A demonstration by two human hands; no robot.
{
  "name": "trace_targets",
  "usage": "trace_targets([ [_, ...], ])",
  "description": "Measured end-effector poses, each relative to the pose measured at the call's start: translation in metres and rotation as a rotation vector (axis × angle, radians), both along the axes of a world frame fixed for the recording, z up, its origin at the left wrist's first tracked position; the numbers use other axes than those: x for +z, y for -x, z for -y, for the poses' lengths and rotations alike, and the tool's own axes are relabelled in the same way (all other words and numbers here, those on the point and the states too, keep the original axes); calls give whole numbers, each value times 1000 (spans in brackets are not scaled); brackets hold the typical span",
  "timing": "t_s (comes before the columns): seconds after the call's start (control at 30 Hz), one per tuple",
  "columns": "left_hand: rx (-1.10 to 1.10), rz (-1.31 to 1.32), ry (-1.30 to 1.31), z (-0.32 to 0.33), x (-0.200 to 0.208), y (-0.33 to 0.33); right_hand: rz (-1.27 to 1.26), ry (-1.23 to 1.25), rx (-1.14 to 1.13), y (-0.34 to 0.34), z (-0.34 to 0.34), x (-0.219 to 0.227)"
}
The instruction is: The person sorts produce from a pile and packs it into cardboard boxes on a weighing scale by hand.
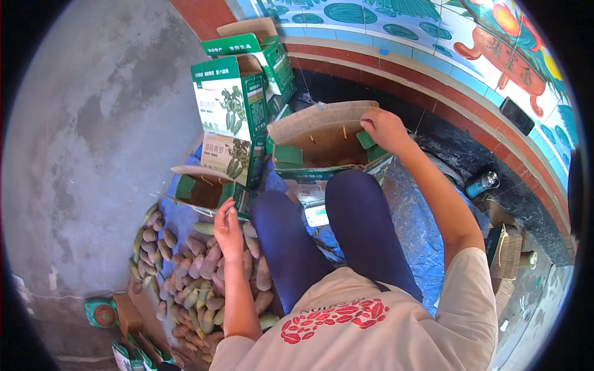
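In front of my knees stands an open green-and-white cardboard box point(309, 175), its brown back flap raised and its green side flaps folded inward. My right hand point(385, 130) pinches the box's top right corner, at the flap. My left hand point(229, 232) is raised, loosely bent with the fingers apart, and nothing shows in it. Close beside it sits a smaller-looking open box point(207, 190) with a brown inside. Below and left of that hand lies a heap of reddish-brown and green root vegetables point(204, 278), like long radishes. The filled part of the front box is in shadow.
More printed green-and-white boxes point(226, 99) are stacked at the back left. Blue plastic sheeting point(408, 216) covers the ground around my legs. A phone point(317, 215) lies between my knees. A dark bottle point(481, 184) and a black phone-like object point(516, 116) are by the tiled wall.
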State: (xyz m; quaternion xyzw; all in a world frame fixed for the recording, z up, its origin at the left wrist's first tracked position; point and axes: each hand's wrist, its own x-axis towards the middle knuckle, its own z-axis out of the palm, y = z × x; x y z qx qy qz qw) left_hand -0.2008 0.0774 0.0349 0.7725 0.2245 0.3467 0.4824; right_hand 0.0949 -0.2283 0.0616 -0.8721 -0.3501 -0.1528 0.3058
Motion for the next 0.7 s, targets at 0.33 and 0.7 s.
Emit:
trace_targets([
  [0.33,-342,-141,-495,43,42,-74,366,200,-152,-72,-72,-47],
  [0.7,-531,-401,-946,62,21,-124,180,467,-184,-45,-84,-69],
])
